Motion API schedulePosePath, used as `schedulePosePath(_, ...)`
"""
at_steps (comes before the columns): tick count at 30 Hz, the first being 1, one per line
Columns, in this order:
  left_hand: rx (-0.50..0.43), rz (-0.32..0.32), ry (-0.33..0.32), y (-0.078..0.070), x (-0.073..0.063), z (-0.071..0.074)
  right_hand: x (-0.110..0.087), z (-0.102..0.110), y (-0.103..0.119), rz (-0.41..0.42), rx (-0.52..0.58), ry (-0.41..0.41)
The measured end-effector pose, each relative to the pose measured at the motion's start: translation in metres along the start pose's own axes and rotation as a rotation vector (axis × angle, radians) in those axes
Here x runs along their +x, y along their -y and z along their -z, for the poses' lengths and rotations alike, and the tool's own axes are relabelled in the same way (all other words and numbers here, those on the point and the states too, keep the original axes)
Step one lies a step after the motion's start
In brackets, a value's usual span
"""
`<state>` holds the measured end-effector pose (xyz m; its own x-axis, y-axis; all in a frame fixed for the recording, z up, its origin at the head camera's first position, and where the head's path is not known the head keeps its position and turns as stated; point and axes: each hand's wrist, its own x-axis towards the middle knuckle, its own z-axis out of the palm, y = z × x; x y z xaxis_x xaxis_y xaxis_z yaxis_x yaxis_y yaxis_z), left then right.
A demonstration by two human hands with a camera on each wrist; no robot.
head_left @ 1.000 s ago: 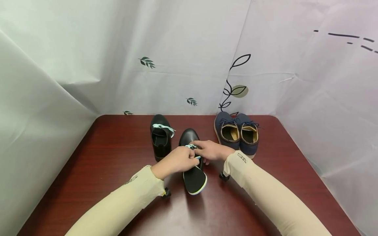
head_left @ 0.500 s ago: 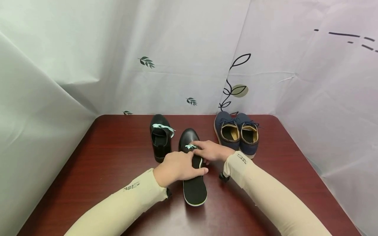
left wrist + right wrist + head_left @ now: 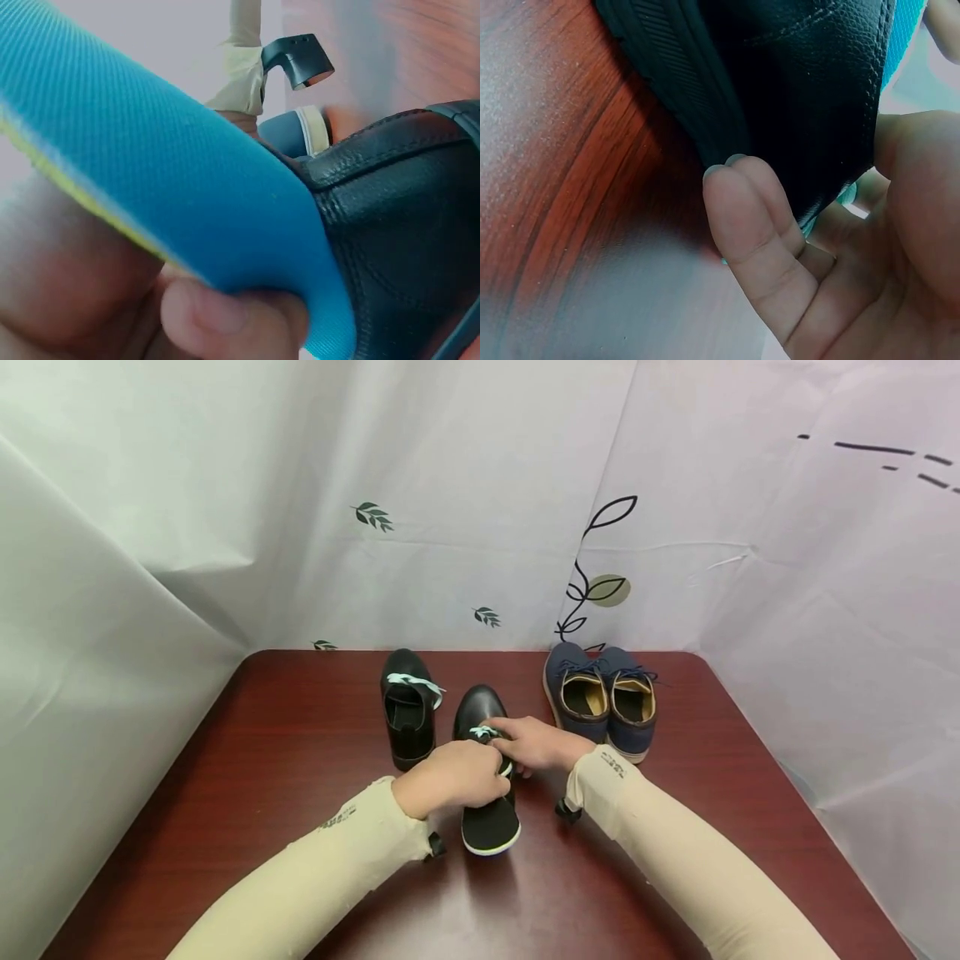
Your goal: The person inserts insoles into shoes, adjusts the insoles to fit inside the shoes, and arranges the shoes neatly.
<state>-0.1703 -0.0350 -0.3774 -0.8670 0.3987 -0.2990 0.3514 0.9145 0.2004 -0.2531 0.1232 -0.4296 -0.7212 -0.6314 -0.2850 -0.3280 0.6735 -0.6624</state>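
A black leather shoe (image 3: 477, 703) with pale mint laces stands at the table's middle, toe pointing away from me. My left hand (image 3: 461, 772) grips an insole (image 3: 489, 833), black on top and edged in white. Its front part goes into the shoe's opening, and its heel end sticks out toward me above the table. In the left wrist view the insole's underside (image 3: 172, 165) is blue, with fingertips curled against it. My right hand (image 3: 542, 743) holds the shoe near the laces. The right wrist view shows its fingers along the shoe's leather side (image 3: 810, 105), just above the sole.
Another black shoe (image 3: 411, 739) with mint laces stands behind to the left. Two navy shoes (image 3: 577, 720) with tan linings stand side by side at the back right. The reddish-brown table (image 3: 300, 710) meets white curtains (image 3: 480, 485) at the back and sides.
My left hand first opened with the thumb spread along the insole, which lay flatter and stuck out farther. Now it grips again, with the heel end raised. The right hand stays put.
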Motion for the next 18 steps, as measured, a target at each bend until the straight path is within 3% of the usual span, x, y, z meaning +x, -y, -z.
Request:
schedulePosePath(4,-0.046,-0.010,-0.020,0.004,0.001,0.000,0.001,-0.002,0.001,0.008,-0.015,-0.007)
schedulePosePath(12,-0.116,-0.017,-0.138,0.014,0.006,-0.009,0.003,-0.002,0.001,0.019,-0.026,-0.021)
schedulePosePath(15,-0.125,-0.018,-0.176,0.018,0.008,-0.013,0.003,-0.006,0.000,0.043,-0.041,-0.066)
schedulePosePath(18,-0.158,-0.007,-0.199,0.021,0.008,-0.019,0.001,-0.016,-0.002,0.106,-0.151,-0.163)
